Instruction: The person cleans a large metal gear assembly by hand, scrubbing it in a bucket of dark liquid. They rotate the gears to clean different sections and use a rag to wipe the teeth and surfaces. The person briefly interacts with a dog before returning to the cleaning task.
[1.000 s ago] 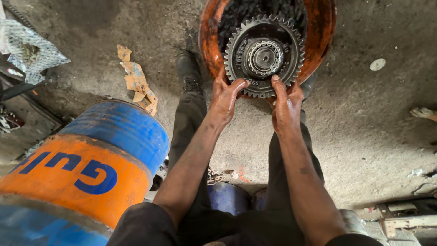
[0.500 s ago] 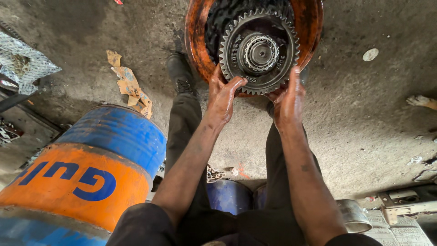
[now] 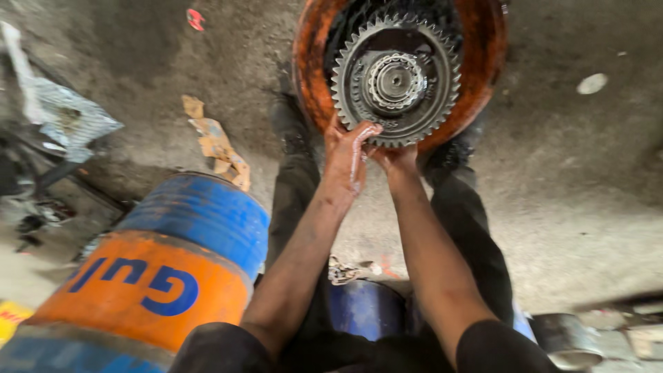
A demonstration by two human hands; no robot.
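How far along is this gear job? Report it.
Done: the toothed gear assembly already sits inside the orange basin on the floor.
In hand: the left hand and right hand, both oily, grip the gear's lower edge.
Left: whether it is being washed, seated or lifted out cannot be told.

Both forearms stretch forward toward twelve o'clock, bare and slick with oil, converging as they go. The left hand (image 3: pixel 350 148) is raised with fingers curled and wet, thumb side up. The right hand (image 3: pixel 395 159) sits just beside it at three o'clock, fingers bent under and mostly hidden.
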